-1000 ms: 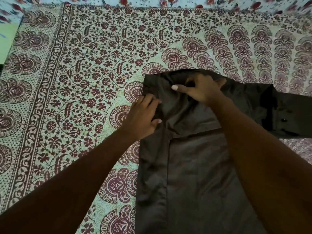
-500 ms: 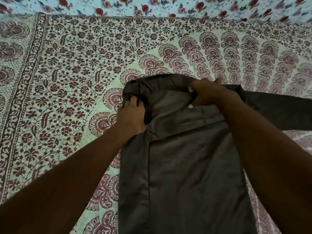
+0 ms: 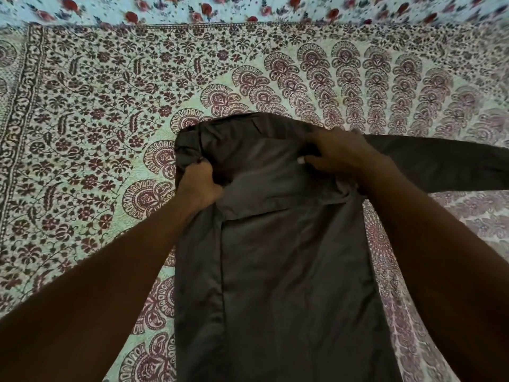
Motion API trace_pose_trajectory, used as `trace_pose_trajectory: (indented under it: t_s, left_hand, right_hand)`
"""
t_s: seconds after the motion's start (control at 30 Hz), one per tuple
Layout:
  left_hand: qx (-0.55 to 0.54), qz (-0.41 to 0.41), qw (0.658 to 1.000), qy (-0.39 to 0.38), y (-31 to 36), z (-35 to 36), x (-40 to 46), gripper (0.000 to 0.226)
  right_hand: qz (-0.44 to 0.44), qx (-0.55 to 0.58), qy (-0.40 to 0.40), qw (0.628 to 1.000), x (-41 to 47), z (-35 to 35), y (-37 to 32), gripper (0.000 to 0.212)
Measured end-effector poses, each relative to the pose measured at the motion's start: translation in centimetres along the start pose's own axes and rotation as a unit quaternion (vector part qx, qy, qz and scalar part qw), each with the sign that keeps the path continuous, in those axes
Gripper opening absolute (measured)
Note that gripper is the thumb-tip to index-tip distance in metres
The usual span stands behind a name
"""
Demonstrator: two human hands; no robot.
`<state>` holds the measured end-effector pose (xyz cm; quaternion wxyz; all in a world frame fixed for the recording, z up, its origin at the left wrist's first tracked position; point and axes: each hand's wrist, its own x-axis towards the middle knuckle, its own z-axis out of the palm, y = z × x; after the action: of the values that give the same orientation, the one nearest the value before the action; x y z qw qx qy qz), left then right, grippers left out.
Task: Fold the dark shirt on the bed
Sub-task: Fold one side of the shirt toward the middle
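The dark shirt [image 3: 289, 271] lies lengthwise on the bed, its body running from the collar end toward me. One sleeve [image 3: 440, 164] stretches out flat to the right. My left hand [image 3: 199, 186] grips a bunch of cloth at the shirt's upper left shoulder. My right hand [image 3: 338, 155] grips the cloth at the upper right, near where the sleeve starts. Between the hands the top of the shirt is raised and folded over, forming a flap [image 3: 275, 194] across the chest.
The bed is covered by a patterned maroon and pale green bedspread [image 3: 110, 133]. A light blue floral sheet [image 3: 248, 9] shows along the far edge.
Both hands have closed on the shirt's top corners and drawn the top toward me. The left shoulder cloth has bunched up. The view has shifted so the shirt sits lower and more central.
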<state>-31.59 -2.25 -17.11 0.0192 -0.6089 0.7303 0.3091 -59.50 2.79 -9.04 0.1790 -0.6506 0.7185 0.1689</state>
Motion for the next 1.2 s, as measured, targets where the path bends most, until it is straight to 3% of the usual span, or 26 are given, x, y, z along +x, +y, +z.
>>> trace_pose_trajectory:
  t_s: [0.13,0.2,0.3,0.37,0.47,0.6,0.73,0.87,1.07,1.13,1.2]
  left_hand:
    - [-0.092,-0.058,0.994,-0.011,0.0,-0.8,0.0,0.04]
    - [-0.14,-0.076,0.987,-0.034,-0.4,-1.0,0.1,0.048]
    - [-0.23,-0.094,0.968,-0.046,-2.9,1.1,2.9,0.08]
    - [-0.251,-0.087,0.963,-0.051,-2.2,0.9,2.2,0.086]
    - [-0.22,-0.024,0.973,-0.073,2.2,-1.6,-2.5,0.051]
    - [-0.153,0.033,0.981,-0.112,3.9,-0.8,-3.9,0.045]
    - [-0.084,0.01,0.994,-0.069,3.7,0.5,-3.6,0.04]
    - [-0.083,-0.035,0.996,-0.014,3.4,0.6,-2.4,0.042]
    - [-0.088,-0.056,0.995,0.001,3.8,-1.2,-0.4,0.061]
    - [-0.093,-0.067,0.993,0.03,4.1,-1.9,0.3,0.055]
    - [-0.124,-0.076,0.988,0.049,4.0,-2.6,1.5,0.052]
  right_hand:
    - [0.004,-0.007,-0.06,0.998,-2.9,0.8,-0.4,0.073]
    - [0.001,0.007,-0.048,0.999,-4.2,1.6,-1.2,0.057]
    - [-0.023,0.03,-0.019,0.999,-6.7,2.2,-3.6,0.038]
    - [-0.029,0.003,-0.021,0.999,-8.4,2.3,-5.6,0.033]
    - [-0.029,-0.016,-0.073,0.997,-10.7,3.1,-8.2,0.036]
    - [-0.01,-0.001,-0.161,0.987,-13.0,5.1,-9.2,0.049]
    - [0.06,-0.031,-0.168,0.983,-14.0,6.0,-7.2,0.065]
    - [0.077,-0.045,-0.118,0.989,-13.9,5.2,-5.3,0.042]
    - [-0.028,-0.092,0.027,0.995,-13.8,5.5,-4.8,0.023]
    - [-0.084,-0.081,0.034,0.993,-13.4,5.7,-4.7,0.026]
    - [-0.11,-0.054,-0.011,0.992,-12.9,5.8,-4.7,0.033]
